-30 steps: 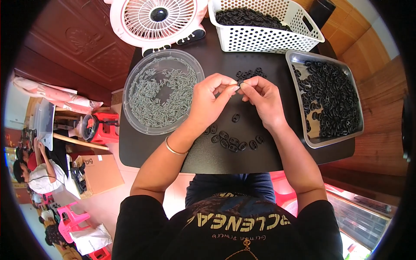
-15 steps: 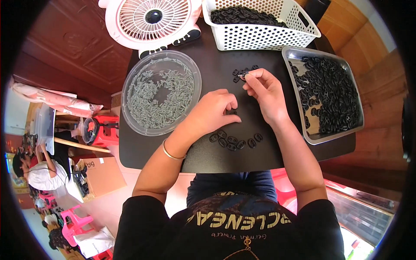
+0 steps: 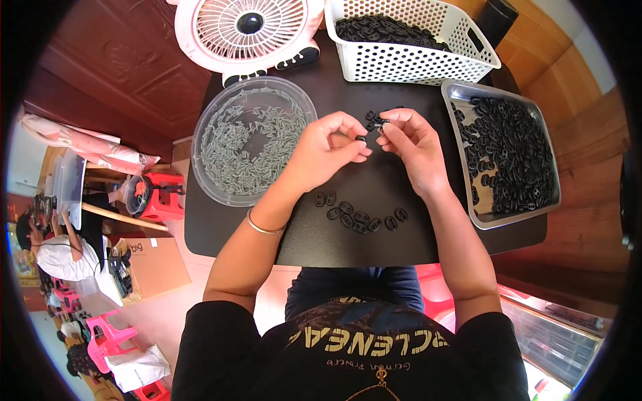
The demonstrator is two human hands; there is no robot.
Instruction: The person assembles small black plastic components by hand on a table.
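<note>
Between my left thumb and fingers is a small black oval piece; my left hand (image 3: 331, 148) is closed on it above the middle of the dark table (image 3: 314, 244). Just to its right, my right hand (image 3: 418, 144) pinches another small black piece (image 3: 384, 124) with a shiny metal pin showing at it. The two hands are close but apart. Behind the right fingertips lies a small cluster of black pieces (image 3: 370, 117), partly hidden. Nearer to me, several loose black oval two-holed pieces (image 3: 361, 217) lie in a curved row.
A clear round tub (image 3: 195, 160) of small grey pins stands at the left. At the right is a steel tray (image 3: 476, 222) of black pieces, and a white perforated basket (image 3: 394, 63) holds more at the back. A pink fan (image 3: 200, 57) stands back left. Another person (image 3: 63, 257) sits far left.
My left hand has lifted from the tabletop toward my right hand, with a black oval piece in its fingers. The right hand keeps its pinch, and the view has shifted slightly.
</note>
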